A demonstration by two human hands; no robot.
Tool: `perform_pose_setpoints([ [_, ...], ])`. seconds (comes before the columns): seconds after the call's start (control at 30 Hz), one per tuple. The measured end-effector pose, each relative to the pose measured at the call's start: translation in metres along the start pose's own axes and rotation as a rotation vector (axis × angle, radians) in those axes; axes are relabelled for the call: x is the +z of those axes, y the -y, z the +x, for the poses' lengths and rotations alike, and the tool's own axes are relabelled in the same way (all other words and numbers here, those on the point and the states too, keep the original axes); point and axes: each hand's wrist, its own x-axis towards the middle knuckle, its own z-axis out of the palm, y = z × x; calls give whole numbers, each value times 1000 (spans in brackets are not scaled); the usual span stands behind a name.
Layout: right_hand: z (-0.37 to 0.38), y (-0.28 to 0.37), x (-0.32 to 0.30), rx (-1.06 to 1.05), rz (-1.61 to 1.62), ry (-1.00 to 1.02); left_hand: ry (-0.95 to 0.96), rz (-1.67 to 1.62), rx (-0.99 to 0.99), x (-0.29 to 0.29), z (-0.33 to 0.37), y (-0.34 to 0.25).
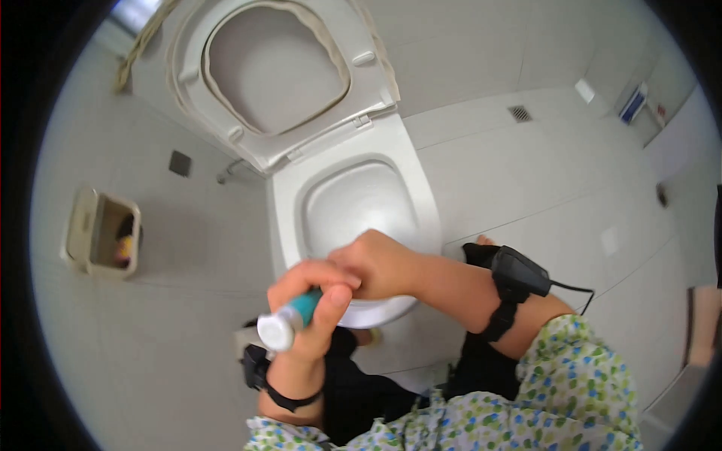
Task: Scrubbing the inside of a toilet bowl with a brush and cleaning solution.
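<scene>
My left hand is closed around a teal stick-like handle with a rounded white end, which points up toward me. The lower part of this handle is hidden behind my hands, so I cannot make out what tool it belongs to. Against the left hand's fingers, my right hand is closed in a fist. Its grip is turned away from view. Both hands are above the front of a white toilet bowl. The toilet seat, with a beige cloth-like trim, stands raised behind the bowl.
On the left, a small beige bin has its lid up and some rubbish inside. A floor drain lies at the back right, and a dark square plate is left of the toilet. A blue-and-white package sits at the far right.
</scene>
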Motion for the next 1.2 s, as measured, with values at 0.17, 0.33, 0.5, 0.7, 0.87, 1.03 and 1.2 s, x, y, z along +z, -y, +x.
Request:
perform_pose_setpoints([
  [0.17,11,-33,-13,221,-269,-319,-124,-114,-102,-14,42,31],
  [0.33,12,-21,3,492,-44,-337,-473,-456,-248,-57,47,56],
  [0.5,17,-44,-5,384,-144,-483,-544,-360,-316,-64,46,54],
  [0.7,15,-30,1,474,-143,-329,-510,-285,-351,-76,36,60],
  [0.87,14,-39,-8,529,-234,-232,-524,-300,-343,-81,42,63],
  [1.03,1,13,-17,257,-508,97,-488,-236,-321,-85,36,72],
  [1.2,2,81,-41,429,-264,43,-487,-226,-331,-86,30,71],
])
